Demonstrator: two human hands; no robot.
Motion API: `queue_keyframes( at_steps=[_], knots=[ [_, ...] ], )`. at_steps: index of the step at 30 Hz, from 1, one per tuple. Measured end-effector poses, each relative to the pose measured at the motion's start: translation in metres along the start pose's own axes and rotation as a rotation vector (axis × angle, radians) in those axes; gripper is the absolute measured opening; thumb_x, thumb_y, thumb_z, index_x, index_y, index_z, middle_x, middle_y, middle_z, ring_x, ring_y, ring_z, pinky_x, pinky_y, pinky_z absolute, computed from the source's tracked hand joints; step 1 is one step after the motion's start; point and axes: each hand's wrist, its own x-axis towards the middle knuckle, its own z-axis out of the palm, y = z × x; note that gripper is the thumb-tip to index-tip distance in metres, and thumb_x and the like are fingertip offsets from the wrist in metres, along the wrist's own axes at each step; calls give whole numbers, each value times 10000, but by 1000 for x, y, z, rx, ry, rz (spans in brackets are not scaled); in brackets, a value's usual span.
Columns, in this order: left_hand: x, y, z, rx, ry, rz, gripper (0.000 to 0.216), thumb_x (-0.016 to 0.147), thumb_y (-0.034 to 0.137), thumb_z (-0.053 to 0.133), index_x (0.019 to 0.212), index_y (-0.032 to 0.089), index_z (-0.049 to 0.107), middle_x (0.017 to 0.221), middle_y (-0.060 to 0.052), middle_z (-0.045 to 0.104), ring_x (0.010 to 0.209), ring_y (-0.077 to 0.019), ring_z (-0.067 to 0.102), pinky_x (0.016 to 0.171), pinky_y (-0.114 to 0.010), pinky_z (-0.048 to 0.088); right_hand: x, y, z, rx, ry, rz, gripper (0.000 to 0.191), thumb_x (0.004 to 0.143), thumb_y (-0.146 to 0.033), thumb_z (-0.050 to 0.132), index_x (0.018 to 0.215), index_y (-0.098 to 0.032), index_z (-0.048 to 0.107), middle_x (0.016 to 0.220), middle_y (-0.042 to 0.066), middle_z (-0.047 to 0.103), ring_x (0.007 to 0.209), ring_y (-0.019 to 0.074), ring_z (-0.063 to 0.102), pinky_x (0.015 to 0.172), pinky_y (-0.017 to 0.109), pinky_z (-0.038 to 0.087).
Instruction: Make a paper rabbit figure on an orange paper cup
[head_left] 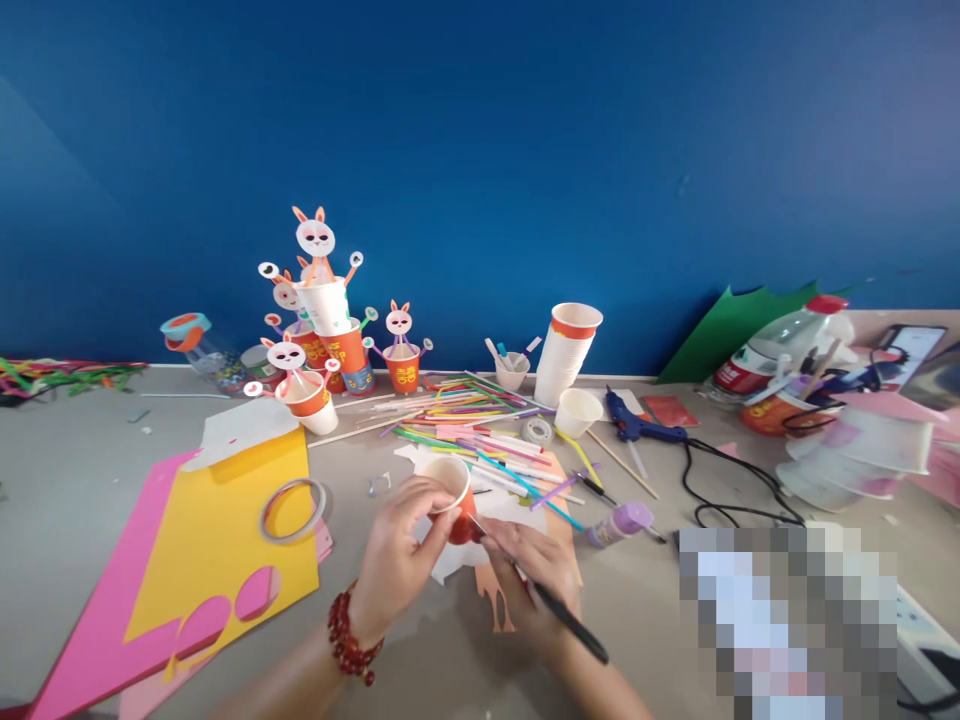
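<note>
My left hand (pixel 409 540), with a red beaded bracelet at the wrist, grips the rim of an orange-red paper cup (pixel 463 505). The cup's white inside shows above my fingers. In my right hand (pixel 536 570) is a slim black-handled tool (pixel 566 615), its handle pointing down to the right. A thin metal tip reaches the cup's lower right side; whether it pierces the wall I cannot tell. White paper and an orange paper cutout (pixel 495 595) lie below the cup.
Colored straws (pixel 465 410) spread behind the cup. Rabbit-faced paper cups (pixel 322 305) stand back left, stacked cups (pixel 568 350) back right. A blue glue gun (pixel 641 420), its black cable and a purple glue stick (pixel 621 523) lie right; yellow card (pixel 232 530) and a tape roll (pixel 293 511) left.
</note>
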Motion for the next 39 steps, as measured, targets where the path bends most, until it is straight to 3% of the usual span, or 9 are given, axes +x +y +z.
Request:
queue_keyframes(
  at_steps=[2, 5, 8, 10, 14, 17, 20, 33, 39],
  knots=[
    [-3, -1, 2, 91, 53, 103, 106, 890, 127, 573, 929, 206, 634, 932, -31, 705, 939, -188, 634, 964, -394, 445, -2, -2, 6, 183, 40, 260, 199, 913, -269, 605, 1023, -233, 767, 867, 77, 785, 758, 224, 745, 709, 322, 605],
    [-6, -3, 4, 153, 101, 180, 177, 874, 82, 578, 970, 220, 635, 971, -21, 711, 989, -195, 629, 1055, -455, 367, -4, -3, 14, 498, 127, 638, 308, 899, -441, 612, 926, -183, 776, 867, 108, 782, 733, 226, 747, 709, 325, 609],
    [-6, -6, 6, 9, 94, 73, 102, 889, 125, 574, 924, 205, 628, 954, -32, 701, 950, -180, 640, 959, -369, 459, -5, -3, 18, 621, 139, 748, 367, 869, -492, 636, 918, -157, 777, 910, 131, 778, 752, 229, 745, 750, 335, 602],
    [-5, -7, 6, -104, 68, -35, 63, 903, 176, 569, 890, 195, 628, 937, -40, 695, 911, -171, 648, 865, -308, 501, -4, -2, 16, 563, 114, 682, 347, 888, -475, 616, 921, -170, 778, 889, 117, 781, 776, 233, 743, 785, 346, 595],
    [-2, -9, 7, -214, -16, -190, 150, 920, 266, 555, 838, 189, 654, 906, -42, 697, 888, -177, 653, 815, -282, 504, -3, -1, 9, 229, 55, 378, 215, 924, -326, 590, 972, -225, 774, 870, 75, 783, 800, 233, 741, 771, 332, 593],
    [-2, -9, 7, -244, -41, -225, 164, 923, 293, 552, 862, 194, 668, 919, -42, 700, 887, -176, 652, 808, -276, 501, -2, 1, 5, 44, 42, 156, 206, 912, -204, 590, 1035, -243, 751, 851, 54, 781, 762, 218, 740, 710, 303, 593],
    [-3, -8, 6, -224, -31, -203, 146, 921, 283, 555, 887, 194, 666, 936, -43, 697, 897, -172, 650, 818, -270, 495, 0, 2, 3, -23, 35, 36, 247, 899, -136, 589, 1066, -250, 731, 880, 46, 779, 781, 209, 737, 706, 293, 589],
    [-4, -5, 7, -233, 6, -162, 170, 923, 290, 547, 885, 179, 670, 891, -62, 704, 863, -187, 651, 798, -304, 522, -8, 2, 1, 95, 12, 178, 239, 942, -190, 545, 1095, -259, 716, 923, 57, 769, 835, 233, 728, 759, 358, 592],
    [-4, -5, 8, -223, 43, -110, 118, 908, 252, 574, 893, 182, 668, 911, -66, 707, 892, -190, 661, 826, -304, 526, -3, -1, 0, 44, 25, 120, 269, 907, -140, 573, 1077, -275, 731, 951, 53, 776, 839, 240, 730, 758, 352, 580]
  ],
)
